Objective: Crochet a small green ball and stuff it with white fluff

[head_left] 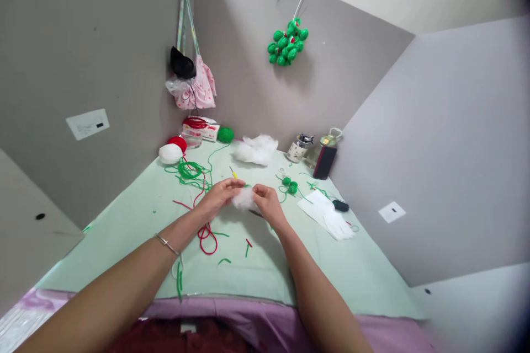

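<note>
Over the middle of the table, a tuft of white stuffing (243, 199) is stretched between my two hands. My left hand (221, 194) pinches its left side, and a bit of green shows by those fingertips. On the other side, my right hand (267, 201) has its fingers closed on the stuffing. A crochet hook with a yellow handle (234, 174) lies just beyond my left fingers. Beneath my right hand a dark object (255, 213) shows in part; I cannot make out what it is. Small green crocheted balls (290, 185) rest to the right of my hands.
More white stuffing (256, 150) sits at the back. Red, white (170, 153) and green yarn balls (226, 134) stand back left, near tangled green yarn (190, 172). At right are a can (296, 150), a phone (325, 162) and white paper (325, 214). Green crochet pieces (287, 43) hang on the wall.
</note>
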Motion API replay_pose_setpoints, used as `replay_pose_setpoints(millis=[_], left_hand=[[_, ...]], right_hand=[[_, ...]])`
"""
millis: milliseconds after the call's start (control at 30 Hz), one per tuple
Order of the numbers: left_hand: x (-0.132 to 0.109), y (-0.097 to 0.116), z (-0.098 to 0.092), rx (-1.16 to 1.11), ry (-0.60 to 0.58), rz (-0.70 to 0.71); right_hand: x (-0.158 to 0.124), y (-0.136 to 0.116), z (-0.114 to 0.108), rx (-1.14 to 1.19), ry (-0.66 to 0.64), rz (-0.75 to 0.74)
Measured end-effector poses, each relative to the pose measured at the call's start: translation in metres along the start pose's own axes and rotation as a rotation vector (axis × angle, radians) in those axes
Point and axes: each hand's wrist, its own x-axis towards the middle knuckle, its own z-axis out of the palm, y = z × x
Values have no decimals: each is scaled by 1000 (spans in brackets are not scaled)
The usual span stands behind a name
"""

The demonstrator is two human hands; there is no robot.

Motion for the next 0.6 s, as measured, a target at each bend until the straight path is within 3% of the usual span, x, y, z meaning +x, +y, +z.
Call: replay_pose_setpoints(millis=[300, 600], left_hand=[[6, -12, -5, 149, 15, 41], [2, -11, 8, 230, 179, 178]], right_hand=[[-13, -24, -1, -12, -72, -102], [-21, -39, 8, -6, -69, -77]])
